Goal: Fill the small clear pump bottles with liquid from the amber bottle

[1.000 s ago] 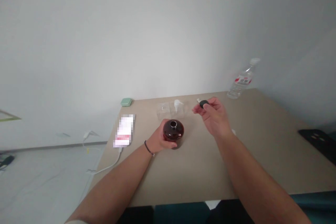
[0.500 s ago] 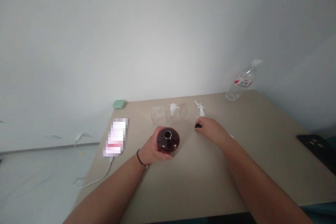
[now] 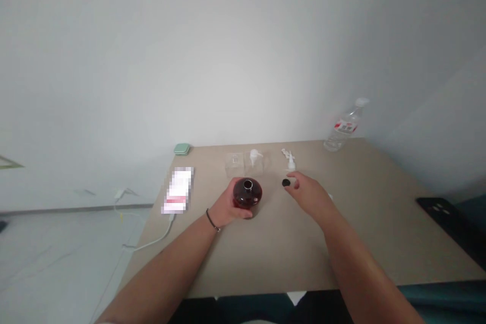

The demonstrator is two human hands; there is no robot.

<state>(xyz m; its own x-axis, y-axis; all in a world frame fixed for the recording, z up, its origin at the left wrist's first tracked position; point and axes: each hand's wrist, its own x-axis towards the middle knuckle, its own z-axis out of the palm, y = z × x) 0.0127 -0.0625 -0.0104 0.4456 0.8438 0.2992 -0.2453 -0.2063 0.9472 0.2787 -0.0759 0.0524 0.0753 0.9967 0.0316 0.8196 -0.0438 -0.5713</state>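
A dark red-brown round bottle (image 3: 247,197) with a bare, metallic-rimmed mouth stands upright in my left hand (image 3: 228,208). My left fingers and thumb wrap around its side. A small black cap (image 3: 286,183) lies on the table to the right of the bottle. Just beside the cap, my right hand (image 3: 305,191) has thumb and index finger apart, with nothing between them; whether the thumb tip touches the cap is hard to tell. Behind my right hand lies a white pump or nozzle piece (image 3: 291,162).
Behind the bottle are clear square containers (image 3: 234,164) and a white pump head (image 3: 254,156). A phone (image 3: 178,190) with a white cable and a green case (image 3: 182,149) lie left. A clear plastic bottle (image 3: 343,129) stands back right, by the wall; a black phone-like object (image 3: 451,223) lies far right.
My right thumb and index finger have parted from the black cap, which now rests on the table. My left hand still holds the bottle. The camera view has shifted slightly.
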